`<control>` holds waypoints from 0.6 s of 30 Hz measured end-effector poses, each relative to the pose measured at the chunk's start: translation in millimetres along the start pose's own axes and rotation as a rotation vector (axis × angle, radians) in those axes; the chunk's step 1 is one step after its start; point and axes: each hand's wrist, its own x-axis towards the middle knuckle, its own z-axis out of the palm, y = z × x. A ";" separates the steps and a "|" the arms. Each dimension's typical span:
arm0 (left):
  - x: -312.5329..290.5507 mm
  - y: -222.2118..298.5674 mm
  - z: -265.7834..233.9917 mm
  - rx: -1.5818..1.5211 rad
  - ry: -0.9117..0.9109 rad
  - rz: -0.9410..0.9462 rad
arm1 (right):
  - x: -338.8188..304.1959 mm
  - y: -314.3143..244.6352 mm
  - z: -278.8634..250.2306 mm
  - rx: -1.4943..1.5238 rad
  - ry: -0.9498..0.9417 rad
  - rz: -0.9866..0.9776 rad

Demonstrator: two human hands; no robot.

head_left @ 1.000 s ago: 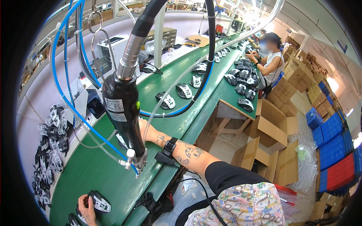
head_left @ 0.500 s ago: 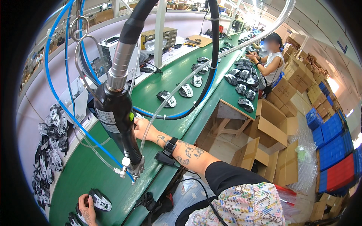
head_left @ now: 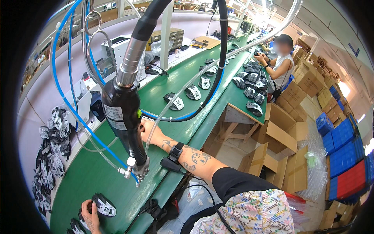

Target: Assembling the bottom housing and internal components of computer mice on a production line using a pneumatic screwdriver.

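Observation:
At the lower left, my left hand [head_left: 89, 217] has bent fingers closed around part of a black-and-white computer mouse shell mostly hidden under it. Its thumb side touches another mouse shell [head_left: 104, 205] lying on the green belt [head_left: 117, 191]. One more shell [head_left: 76, 226] lies at the bottom edge beside that hand. My right hand [head_left: 150, 130] reaches across the belt behind a hanging black electric screwdriver [head_left: 124, 117]. The tool hides its fingertips, so I cannot tell what they hold. The screwdriver hangs nose down, with hoses at its tip.
Several mouse shells [head_left: 193, 92] lie farther along the belt. Black-and-white shells [head_left: 52, 156] are piled along the left wall. A heap of mice [head_left: 252, 78] lies beside a seated co-worker [head_left: 282, 64]. Open cardboard boxes [head_left: 278, 134] and blue crates [head_left: 343, 150] stand at right.
The hanging screwdriver has swung slightly right and up. The shells farther along the belt have shifted a little away. Both my hands stay nearly in place.

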 end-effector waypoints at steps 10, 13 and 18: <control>-2.8 1.7 -0.9 0.026 -0.003 0.028 | 1.8 20.5 12.4 0.051 0.070 -0.151; 2.3 -3.0 3.8 0.017 -0.010 0.021 | 8.6 39.7 20.8 -0.078 -0.030 -0.190; 1.3 3.3 2.9 0.026 -0.016 0.009 | 11.1 55.2 27.0 -0.123 -0.056 -0.232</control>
